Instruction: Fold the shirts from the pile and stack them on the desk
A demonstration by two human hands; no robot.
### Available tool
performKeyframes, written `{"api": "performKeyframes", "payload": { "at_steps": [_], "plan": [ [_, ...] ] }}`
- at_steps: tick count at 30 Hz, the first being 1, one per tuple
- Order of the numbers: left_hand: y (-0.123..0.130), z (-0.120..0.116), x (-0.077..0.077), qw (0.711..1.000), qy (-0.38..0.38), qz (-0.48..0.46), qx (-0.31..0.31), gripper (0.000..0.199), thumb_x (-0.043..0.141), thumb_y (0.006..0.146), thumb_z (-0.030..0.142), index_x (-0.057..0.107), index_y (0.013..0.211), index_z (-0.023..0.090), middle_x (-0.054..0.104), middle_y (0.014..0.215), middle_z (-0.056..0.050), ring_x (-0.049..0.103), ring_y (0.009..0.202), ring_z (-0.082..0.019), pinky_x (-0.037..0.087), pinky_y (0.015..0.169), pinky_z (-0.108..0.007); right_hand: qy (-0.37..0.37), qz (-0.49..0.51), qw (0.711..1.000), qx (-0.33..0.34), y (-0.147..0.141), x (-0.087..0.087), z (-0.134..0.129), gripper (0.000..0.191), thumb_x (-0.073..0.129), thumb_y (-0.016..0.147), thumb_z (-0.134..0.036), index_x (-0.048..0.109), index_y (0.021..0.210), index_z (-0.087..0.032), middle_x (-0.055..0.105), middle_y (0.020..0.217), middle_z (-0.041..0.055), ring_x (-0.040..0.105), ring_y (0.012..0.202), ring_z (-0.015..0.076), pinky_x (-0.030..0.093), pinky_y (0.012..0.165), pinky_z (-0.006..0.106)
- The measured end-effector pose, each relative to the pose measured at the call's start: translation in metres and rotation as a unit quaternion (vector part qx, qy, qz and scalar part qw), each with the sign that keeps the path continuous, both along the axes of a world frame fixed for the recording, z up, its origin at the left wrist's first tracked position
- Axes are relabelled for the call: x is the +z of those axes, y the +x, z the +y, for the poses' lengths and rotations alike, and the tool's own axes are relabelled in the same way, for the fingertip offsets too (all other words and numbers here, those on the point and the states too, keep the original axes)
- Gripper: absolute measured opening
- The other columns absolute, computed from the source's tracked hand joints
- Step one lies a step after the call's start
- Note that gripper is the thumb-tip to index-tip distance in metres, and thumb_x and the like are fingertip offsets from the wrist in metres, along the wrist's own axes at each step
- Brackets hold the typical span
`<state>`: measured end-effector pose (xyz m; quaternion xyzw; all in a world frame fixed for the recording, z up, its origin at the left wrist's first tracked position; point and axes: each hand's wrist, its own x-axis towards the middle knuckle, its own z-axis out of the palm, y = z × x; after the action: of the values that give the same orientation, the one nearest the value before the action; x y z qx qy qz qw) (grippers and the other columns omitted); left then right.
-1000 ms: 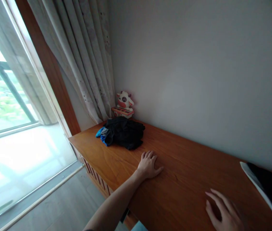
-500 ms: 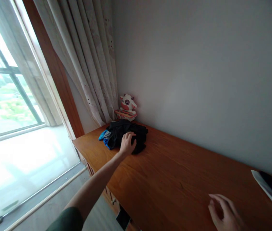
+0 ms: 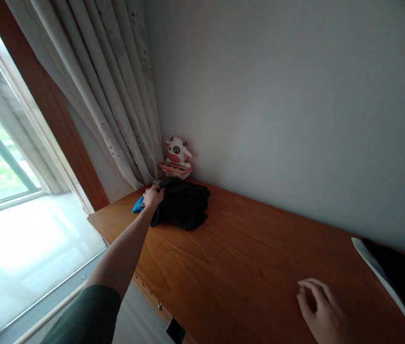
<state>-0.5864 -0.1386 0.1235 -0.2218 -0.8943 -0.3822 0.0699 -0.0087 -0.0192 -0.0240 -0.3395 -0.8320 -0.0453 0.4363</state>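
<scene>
A long wooden countertop point(image 3: 260, 267) with a smooth, warm reddish grain runs along a plain grey wall point(image 3: 295, 105). At its far end lies one soft, crumpled pile of clothes point(image 3: 183, 205), mostly matte black fabric with a bright blue piece point(image 3: 138, 206) showing at its left edge. The left hand point(image 3: 153, 196) rests on the pile's left side, fingers curled into the cloth where black meets blue, closed on a fold of it. The right hand point(image 3: 322, 313) lies near the counter's close end, fingers loosely bent and touching the wood, holding nothing. Behind the pile stands one small glossy cow figurine point(image 3: 176, 156), white with pink patches, on a pink base. Pale pleated curtains point(image 3: 116, 95) hang beside it. One flat dark object with a white edge point(image 3: 392, 277) sits at the right.
</scene>
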Motion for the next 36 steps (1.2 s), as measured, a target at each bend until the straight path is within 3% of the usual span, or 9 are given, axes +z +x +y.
{"api": "performKeyframes", "payload": {
  "at_steps": [5, 9, 13, 16, 18, 21, 28, 32, 36],
  "plan": [
    [0.011, 0.026, 0.046, 0.984, 0.172, -0.038, -0.012, 0.02, 0.052, 0.088, 0.038, 0.058, 0.096, 0.021, 0.065, 0.086, -0.005, 0.063, 0.087, -0.023, 0.051, 0.08, -0.034, -0.023, -0.003, 1.0, -0.014, 0.002, -0.004, 0.001, 0.028, 0.046, 0.097, -0.043, 0.064, 0.097, -0.022, 0.068, 0.102, 0.0108, 0.07, 0.084, 0.0239, 0.057, 0.072, 0.037],
    [0.055, 0.064, 0.097, 0.951, 0.29, -0.065, -0.091, 0.015, 0.046, 0.092, 0.036, 0.05, 0.096, 0.022, 0.054, 0.074, 0.003, 0.059, 0.071, -0.014, 0.05, 0.068, -0.024, -0.031, -0.004, 0.999, -0.006, 0.003, -0.003, 0.0, 0.025, 0.048, 0.097, -0.04, 0.064, 0.098, -0.022, 0.067, 0.103, 0.0113, 0.069, 0.088, 0.0245, 0.057, 0.077, 0.039],
    [0.156, 0.081, 0.112, 0.792, 0.434, -0.189, -0.385, 0.021, 0.06, 0.088, 0.039, 0.046, 0.089, 0.024, 0.052, 0.072, 0.006, 0.06, 0.066, -0.013, 0.053, 0.068, -0.026, -0.064, 0.019, 0.998, -0.015, 0.0, 0.003, -0.005, 0.029, 0.048, 0.098, -0.045, 0.063, 0.104, -0.021, 0.067, 0.103, 0.0127, 0.069, 0.089, 0.0255, 0.058, 0.075, 0.039],
    [0.244, 0.069, 0.094, 0.727, 0.298, -0.179, -0.593, 0.024, 0.063, 0.09, 0.045, 0.055, 0.092, 0.022, 0.069, 0.099, -0.004, 0.069, 0.096, -0.021, 0.055, 0.087, -0.038, -0.092, 0.057, 0.994, -0.011, -0.002, 0.007, -0.01, 0.049, 0.059, 0.093, -0.055, 0.057, 0.125, -0.018, 0.067, 0.109, 0.0152, 0.068, 0.091, 0.0263, 0.059, 0.073, 0.038],
    [0.291, 0.055, 0.071, 0.656, 0.159, -0.129, -0.726, 0.027, 0.062, 0.093, 0.045, 0.064, 0.108, 0.023, 0.063, 0.135, -0.01, 0.057, 0.13, -0.029, 0.046, 0.107, -0.046, -0.102, 0.075, 0.992, 0.0, 0.0, 0.007, -0.011, 0.072, 0.066, 0.087, -0.059, 0.045, 0.141, -0.016, 0.064, 0.123, 0.0188, 0.067, 0.1, 0.0293, 0.06, 0.078, 0.042],
    [0.33, 0.04, 0.027, 0.585, 0.04, -0.067, -0.807, 0.04, 0.06, 0.094, 0.041, 0.061, 0.131, 0.024, 0.051, 0.153, -0.012, 0.044, 0.145, -0.027, 0.038, 0.116, -0.044, -0.131, 0.05, 0.99, 0.01, 0.006, 0.004, -0.01, 0.08, 0.066, 0.086, -0.051, 0.033, 0.153, -0.02, 0.055, 0.141, 0.0186, 0.061, 0.121, 0.0341, 0.056, 0.094, 0.05],
    [0.306, 0.031, -0.071, 0.71, -0.017, 0.117, -0.695, 0.069, 0.069, 0.081, 0.063, 0.06, 0.137, 0.023, 0.056, 0.147, -0.016, 0.051, 0.136, -0.034, 0.036, 0.117, -0.05, -0.215, 0.092, 0.972, 0.006, 0.011, 0.003, -0.007, 0.041, 0.054, 0.079, -0.02, 0.063, 0.119, -0.025, 0.069, 0.116, 0.0105, 0.067, 0.109, 0.0279, 0.054, 0.095, 0.042],
    [0.283, 0.023, -0.081, 0.704, -0.046, 0.178, -0.686, 0.078, 0.073, 0.074, 0.065, 0.058, 0.141, 0.028, 0.054, 0.149, -0.013, 0.047, 0.138, -0.037, 0.032, 0.119, -0.054, -0.299, 0.217, 0.929, -0.031, 0.015, 0.0, -0.002, 0.041, 0.063, 0.076, -0.03, 0.063, 0.116, -0.021, 0.076, 0.106, 0.0114, 0.071, 0.099, 0.0289, 0.057, 0.084, 0.039],
    [0.268, 0.022, -0.077, 0.738, -0.05, 0.167, -0.652, 0.077, 0.073, 0.077, 0.057, 0.054, 0.146, 0.031, 0.053, 0.151, -0.012, 0.047, 0.139, -0.037, 0.035, 0.117, -0.056, -0.342, 0.384, 0.851, -0.102, 0.025, -0.007, 0.006, 0.037, 0.062, 0.078, -0.044, 0.068, 0.104, -0.019, 0.077, 0.096, 0.011, 0.072, 0.094, 0.0293, 0.058, 0.079, 0.039]
  ]
}}
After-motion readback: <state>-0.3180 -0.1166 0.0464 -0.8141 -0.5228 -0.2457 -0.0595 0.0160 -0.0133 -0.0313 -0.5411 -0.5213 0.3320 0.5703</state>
